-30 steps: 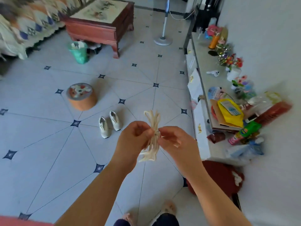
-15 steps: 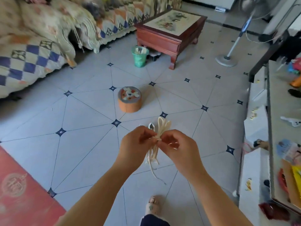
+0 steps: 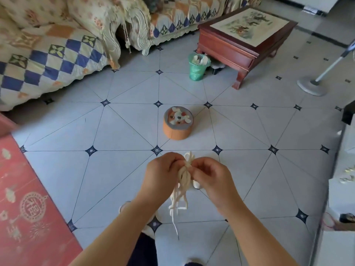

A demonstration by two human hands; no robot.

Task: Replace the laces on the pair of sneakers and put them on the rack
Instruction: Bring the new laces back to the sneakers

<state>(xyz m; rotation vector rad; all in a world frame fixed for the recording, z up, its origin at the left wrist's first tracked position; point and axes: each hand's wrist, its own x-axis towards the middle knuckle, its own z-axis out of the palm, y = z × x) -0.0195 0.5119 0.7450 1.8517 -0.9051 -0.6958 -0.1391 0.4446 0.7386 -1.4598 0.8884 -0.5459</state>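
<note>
A pale tiled floor (image 3: 115, 179) is seen, edged by a quilt-covered sofa (image 3: 48, 54) and a low red table (image 3: 240, 41), with a round orange stool (image 3: 177, 123) standing alone in the middle. Above the tiles, a bundle of cream laces (image 3: 184, 175) is held between both hands. The left hand (image 3: 161, 173) is curled round its upper part, and its tied waist is pinched by the curled fingers of the right hand (image 3: 211, 177), while loose ends hang below. The bundle is judged to be at the untying stage. The wrap is best loosened at the knot itself, with the hanging tails left unpulled, since tugging would likely tighten it. A pale shape under the right hand may be a sneaker, and no rack is seen.
</note>
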